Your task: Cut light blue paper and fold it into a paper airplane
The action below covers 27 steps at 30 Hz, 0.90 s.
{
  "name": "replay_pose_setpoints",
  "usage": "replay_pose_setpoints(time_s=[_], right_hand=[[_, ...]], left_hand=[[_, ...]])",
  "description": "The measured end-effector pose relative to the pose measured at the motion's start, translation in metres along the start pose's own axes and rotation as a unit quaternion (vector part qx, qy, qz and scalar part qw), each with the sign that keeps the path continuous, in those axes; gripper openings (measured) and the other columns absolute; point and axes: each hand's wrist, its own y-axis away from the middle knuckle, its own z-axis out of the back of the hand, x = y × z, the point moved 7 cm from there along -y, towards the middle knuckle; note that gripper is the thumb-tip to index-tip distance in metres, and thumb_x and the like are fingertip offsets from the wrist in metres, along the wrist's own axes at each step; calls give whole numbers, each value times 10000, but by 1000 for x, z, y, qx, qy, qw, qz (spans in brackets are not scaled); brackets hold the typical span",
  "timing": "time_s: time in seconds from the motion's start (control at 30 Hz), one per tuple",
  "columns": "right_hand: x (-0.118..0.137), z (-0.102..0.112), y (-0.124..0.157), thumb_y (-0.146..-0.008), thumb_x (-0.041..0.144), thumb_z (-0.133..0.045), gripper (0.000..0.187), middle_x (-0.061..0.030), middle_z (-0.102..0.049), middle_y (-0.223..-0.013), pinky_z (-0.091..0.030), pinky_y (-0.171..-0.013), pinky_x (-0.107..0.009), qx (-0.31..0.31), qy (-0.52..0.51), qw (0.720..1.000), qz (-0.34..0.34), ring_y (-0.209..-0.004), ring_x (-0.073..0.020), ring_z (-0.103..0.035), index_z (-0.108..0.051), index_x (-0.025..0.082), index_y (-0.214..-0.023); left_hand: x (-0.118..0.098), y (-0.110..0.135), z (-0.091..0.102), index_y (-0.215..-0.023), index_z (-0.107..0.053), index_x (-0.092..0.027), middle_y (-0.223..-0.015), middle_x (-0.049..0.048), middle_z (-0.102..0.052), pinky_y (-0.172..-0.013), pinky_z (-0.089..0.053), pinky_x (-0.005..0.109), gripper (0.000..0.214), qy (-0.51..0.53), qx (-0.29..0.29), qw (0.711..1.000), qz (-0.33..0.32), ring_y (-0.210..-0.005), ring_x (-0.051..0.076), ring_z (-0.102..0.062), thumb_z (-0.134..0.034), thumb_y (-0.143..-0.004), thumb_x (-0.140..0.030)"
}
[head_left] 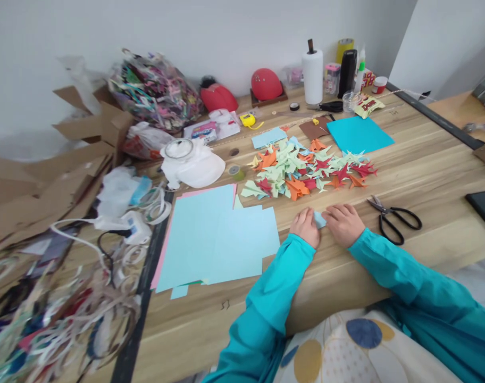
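A small piece of light blue paper (319, 219) lies on the wooden table between my two hands. My left hand (305, 227) has its fingers closed on the paper's left edge. From the other side, my right hand (343, 224) presses its bent fingers on the paper's right end. My fingers cover part of the sheet, so its folds are hard to make out. Just beyond my hands is a pile of folded paper cranes (290, 167) in green, orange, red and blue. Black-handled scissors (398, 215) lie to the right of my right hand, blades apart.
Large light blue sheets (214, 239) lie at left over pink paper. Behind the pile are a turquoise sheet stack (360, 134) and a yellow tape measure (248, 120). A phone (484, 210) rests at the right edge. Tangled ribbons and cords (102, 319) crowd the left side.
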Motion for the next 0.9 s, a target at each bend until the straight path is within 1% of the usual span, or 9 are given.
replay_pose_setpoints(time_s=[0.07, 0.13, 0.27, 0.37, 0.53, 0.63, 0.73, 0.8, 0.9], right_hand=[[9, -7, -9, -865, 249, -470, 281, -108, -583, -1138, -276, -829, -366, 26, 3, 1000, 6, -1030, -240, -447, -616, 189, -1097], [15, -15, -15, -872, 229, -452, 279, -121, -583, -1101, -284, -778, -356, 49, 11, 999, 0, -978, -243, -451, -614, 156, -1086], [21, -23, -16, -880, 207, -421, 309, -126, -587, -1008, -281, -757, -360, 65, 22, 998, -6, -888, -235, -441, -575, 105, -1128], [21, -26, -14, -887, 209, -404, 320, -128, -576, -999, -280, -754, -363, 74, 24, 997, -11, -883, -235, -428, -561, 102, -1144], [22, -24, -15, -894, 207, -392, 348, -124, -572, -1033, -275, -708, -364, 90, 38, 995, -29, -880, -237, -426, -533, 113, -1198], [24, -21, -15, -904, 196, -373, 342, -120, -589, -982, -268, -685, -365, 93, 50, 994, -33, -854, -230, -435, -546, 96, -1181], [25, -17, -14, -912, 185, -354, 333, -110, -604, -931, -266, -687, -369, 87, 61, 994, -27, -835, -226, -444, -572, 86, -1142], [26, -16, -13, -911, 192, -360, 335, -113, -609, -944, -274, -711, -373, 82, 62, 994, -22, -847, -228, -450, -570, 82, -1148], [25, -16, -9, -904, 222, -389, 343, -125, -610, -1003, -290, -762, -381, 75, 50, 996, -26, -889, -237, -459, -563, 82, -1165]], left_hand=[[0, 0, -5, -1125, -579, -55, -1165, 173, -586, -968, -414, 435, 384, 14, -4, 1000, -2, -1131, 275, -492, -430, -778, -126], [-1, 0, -10, -1145, -564, -56, -1185, 182, -568, -983, -412, 444, 396, 26, 2, 1000, -6, -1141, 281, -487, -440, -777, -134], [-2, 1, -14, -1175, -534, -34, -1195, 187, -563, -1009, -402, 410, 397, 40, 10, 999, 3, -1153, 272, -482, -428, -805, -134], [-6, 0, -13, -1151, -550, -9, -1178, 192, -576, -997, -412, 397, 391, 26, 24, 999, 0, -1119, 282, -507, -448, -799, -146], [-10, -2, -9, -1144, -564, -21, -1183, 189, -578, -979, -423, 411, 395, 6, 39, 999, -4, -1115, 293, -516, -470, -784, -154], [-10, -1, -7, -1124, -583, -29, -1199, 183, -574, -980, -423, 412, 379, -1, 42, 999, -4, -1126, 288, -517, -461, -787, -152], [-10, 1, -3, -1082, -611, -44, -1212, 174, -571, -1030, -374, 433, 352, 2, 41, 999, -6, -1138, 279, -520, -451, -785, -145], [-9, 3, 1, -1083, -611, -57, -1227, 166, -564, -1076, -303, 468, 353, 10, 38, 999, -10, -1133, 270, -530, -447, -787, -157], [-6, 4, 6, -1138, -573, -67, -1267, 159, -537, -1109, -220, 508, 386, 26, 38, 999, -3, -1113, 260, -549, -433, -798, -185]])
